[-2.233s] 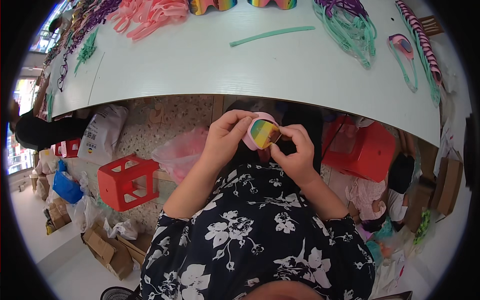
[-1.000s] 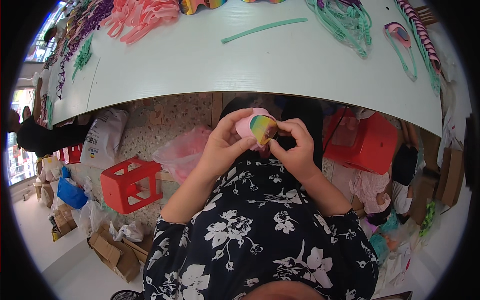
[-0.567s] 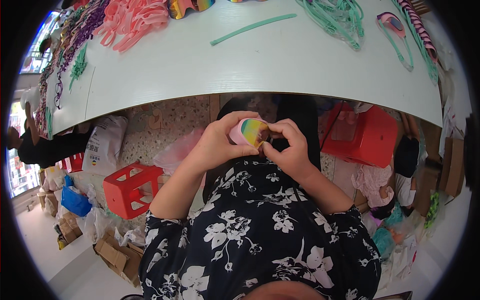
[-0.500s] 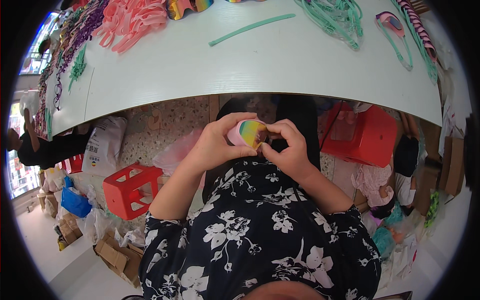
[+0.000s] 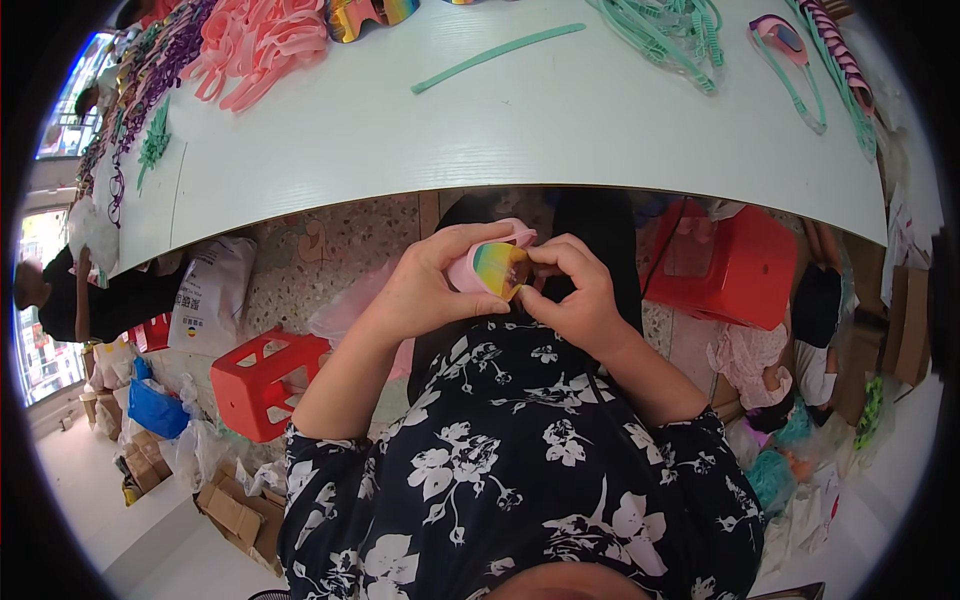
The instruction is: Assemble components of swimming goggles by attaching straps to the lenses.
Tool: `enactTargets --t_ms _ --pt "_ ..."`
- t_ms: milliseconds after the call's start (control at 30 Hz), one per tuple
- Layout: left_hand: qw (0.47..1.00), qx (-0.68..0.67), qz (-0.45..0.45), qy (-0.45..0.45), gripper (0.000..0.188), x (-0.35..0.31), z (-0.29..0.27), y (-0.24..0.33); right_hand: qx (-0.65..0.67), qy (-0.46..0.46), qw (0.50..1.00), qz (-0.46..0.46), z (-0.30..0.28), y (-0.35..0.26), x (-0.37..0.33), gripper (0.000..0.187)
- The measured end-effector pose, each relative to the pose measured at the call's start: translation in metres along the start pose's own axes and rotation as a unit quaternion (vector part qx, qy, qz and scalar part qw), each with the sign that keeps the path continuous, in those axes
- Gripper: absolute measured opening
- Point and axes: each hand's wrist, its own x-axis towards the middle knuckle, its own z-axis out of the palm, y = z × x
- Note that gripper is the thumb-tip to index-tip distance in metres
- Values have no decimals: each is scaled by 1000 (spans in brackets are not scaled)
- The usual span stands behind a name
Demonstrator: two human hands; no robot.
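Between both hands, just in front of the table's near edge, is a mirrored goggle lens (image 5: 492, 267) shading from yellow to green and blue. It sits against a soft pink goggle frame (image 5: 519, 231), part of which loops up above the lens. My left hand (image 5: 424, 285) is closed around the frame's left side, with the thumb along the bottom. The fingertips of my right hand (image 5: 578, 295) pinch the lens's right edge. Fingers cover part of the frame, so how far the lens is seated cannot be seen.
On the white table (image 5: 330, 150) lie a pile of pink frames (image 5: 255, 50), a green strap (image 5: 497, 58), bundled green straps (image 5: 665, 40) and finished-looking goggles (image 5: 785, 55). Red stools (image 5: 265, 375) flank me. Other people sit at the left and right.
The pink frame has turned slightly in my hands, and a loop of it now shows above the lens. Both hands stay in nearly the same place. At the far left, a person's arm has shifted.
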Motion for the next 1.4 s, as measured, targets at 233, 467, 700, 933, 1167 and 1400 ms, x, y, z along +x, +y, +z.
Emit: enactTargets --t_ms 233,467,700,933,1167,1400 --pt "999 -48 -19 -4 76 -2 4 -7 5 21 999 -35 0 4 3 33" --pt "998 -54 -41 -12 68 -2 2 0 7 22 999 -41 -1 3 1 33" --pt "998 37 -36 -21 63 -1 -1 10 9 -22 1000 -2 -7 -1 -2 36" --pt "997 62 -40 -33 60 -1 -3 13 15 -33 999 3 -6 0 -3 36" --pt "998 38 32 -32 62 0 1 1 6 -34 999 -3 -9 5 -3 36" --pt "1000 14 -24 -11 62 -7 5 -9 29 -6 999 -38 -4 8 1 35"
